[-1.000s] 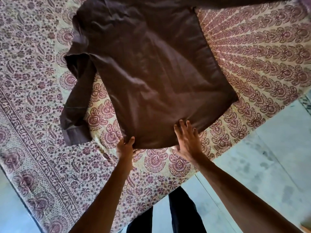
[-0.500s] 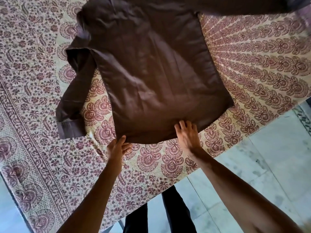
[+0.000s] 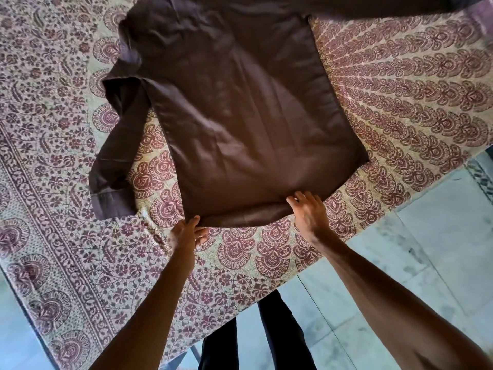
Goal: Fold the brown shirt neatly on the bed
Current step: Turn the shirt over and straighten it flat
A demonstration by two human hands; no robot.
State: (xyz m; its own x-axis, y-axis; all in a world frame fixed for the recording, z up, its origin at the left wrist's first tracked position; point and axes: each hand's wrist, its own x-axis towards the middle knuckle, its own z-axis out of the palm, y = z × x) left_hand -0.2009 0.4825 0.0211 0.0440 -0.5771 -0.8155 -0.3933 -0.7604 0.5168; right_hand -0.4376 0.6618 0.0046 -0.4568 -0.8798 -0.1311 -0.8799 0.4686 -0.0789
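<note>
Cream cloth printed with maroon flowers and fans covers the bed (image 3: 66, 182), and the brown shirt (image 3: 240, 116) lies spread flat on it, 1 sleeve (image 3: 117, 145) trailing left. My left grip (image 3: 186, 232) pinches the hem's near corner; my right grip (image 3: 309, 213) curls onto the hem further right. Pale floor tiles (image 3: 440, 249) lie beyond the bed's edge.

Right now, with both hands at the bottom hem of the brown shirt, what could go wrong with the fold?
The sleeve on the left lies bent and twisted; folding the brown shirt now may trap creases. The hem bunches by the right hand, so the fold line may come out crooked.
</note>
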